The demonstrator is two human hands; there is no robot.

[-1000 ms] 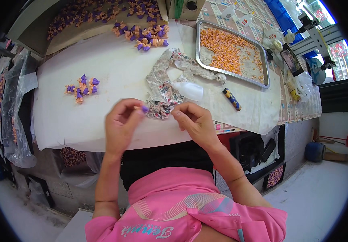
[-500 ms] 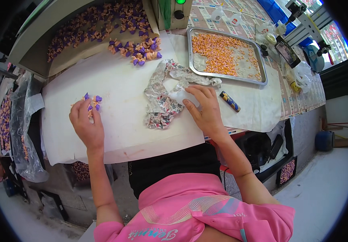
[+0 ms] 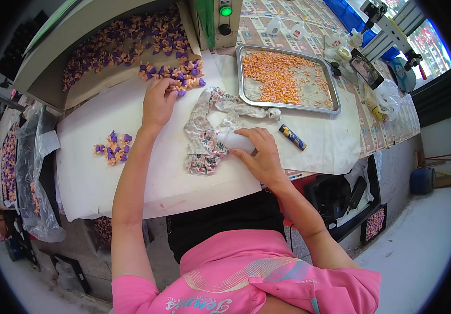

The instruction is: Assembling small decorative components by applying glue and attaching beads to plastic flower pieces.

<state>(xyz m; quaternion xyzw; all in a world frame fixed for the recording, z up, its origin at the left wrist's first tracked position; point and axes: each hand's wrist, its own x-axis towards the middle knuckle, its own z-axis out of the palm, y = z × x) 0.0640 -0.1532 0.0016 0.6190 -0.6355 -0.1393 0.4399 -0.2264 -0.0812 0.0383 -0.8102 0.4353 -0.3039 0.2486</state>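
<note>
My left hand (image 3: 159, 102) is at the near edge of a pile of small purple-and-peach plastic figures (image 3: 189, 73), thumb and fingers bent around a figure (image 3: 180, 93) there. A separate small cluster of the same figures (image 3: 113, 148) lies on the white sheet, left of my left forearm. In my right hand (image 3: 263, 157) is a white squeeze bottle (image 3: 236, 141), tipped on its side with its tip toward a crumpled floral cloth (image 3: 198, 128). The tip itself does not show clearly.
Many more figures lie under the hood of a machine (image 3: 42, 73) with a green light (image 3: 226, 11). A metal tray (image 3: 288, 105) of small orange pieces stands at the back right. Near it lie a dark, patterned cylinder (image 3: 292, 137) and a mounted phone (image 3: 367, 68).
My left hand has gone from the small cluster up and right to the bigger pile, leaving the cluster in view. The right hand has lowered slightly, still with the bottle.
</note>
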